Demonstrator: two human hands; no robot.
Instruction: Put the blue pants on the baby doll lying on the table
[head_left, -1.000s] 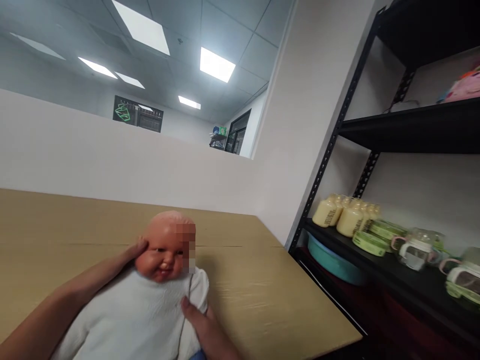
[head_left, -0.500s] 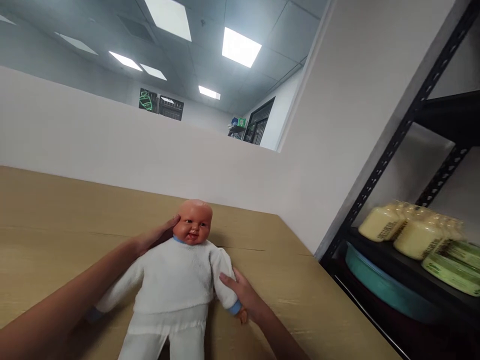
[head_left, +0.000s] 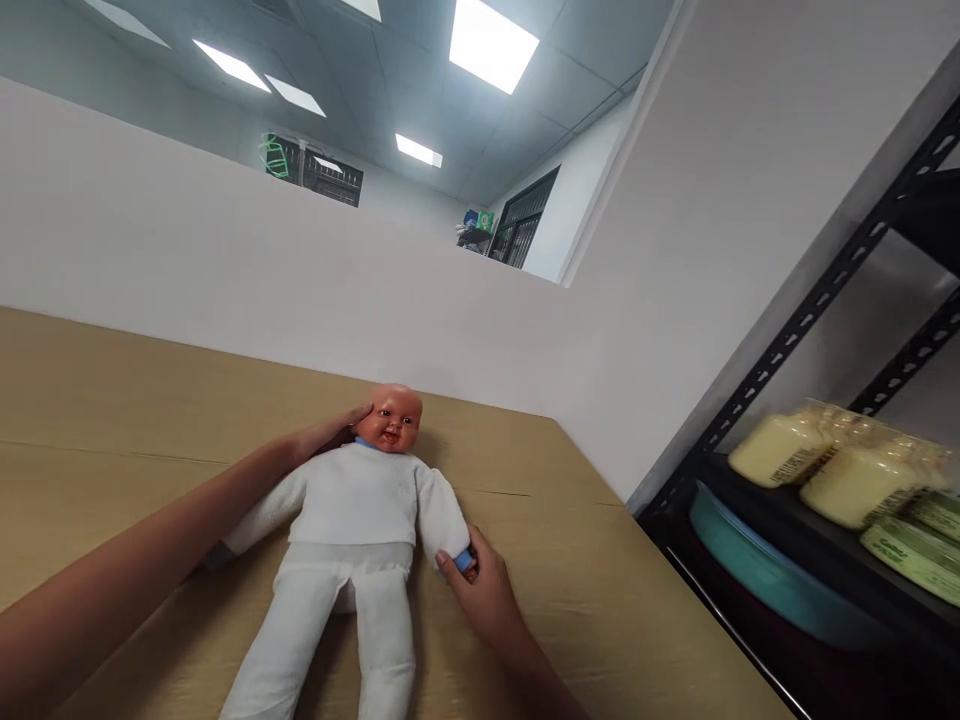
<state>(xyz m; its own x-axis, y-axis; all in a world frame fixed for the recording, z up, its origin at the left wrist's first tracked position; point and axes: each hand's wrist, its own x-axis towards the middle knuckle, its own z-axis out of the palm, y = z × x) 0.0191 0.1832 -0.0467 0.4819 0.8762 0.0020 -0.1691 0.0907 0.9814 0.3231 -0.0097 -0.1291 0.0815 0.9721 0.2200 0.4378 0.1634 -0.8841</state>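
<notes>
A baby doll (head_left: 358,510) in a white fleece suit lies on its back on the tan table (head_left: 112,400), head toward the wall. My left hand (head_left: 330,435) is cupped under the side of the doll's head, fingers pressed against it. My right hand (head_left: 480,580) is closed on the blue cuff at the end of the doll's sleeve, on the doll's right side of the view.
A white partition wall (head_left: 225,280) runs behind the table. On the right stands a black metal shelf (head_left: 825,290) with cream-coloured bottles (head_left: 780,465), green lids (head_left: 907,550) and a teal basin (head_left: 750,570) below. The table's right edge runs close to the shelf.
The doll now lies lower and fully stretched out on the table, legs in view. My right hand has slid down its sleeve to the blue cuff. The view has tilted.
</notes>
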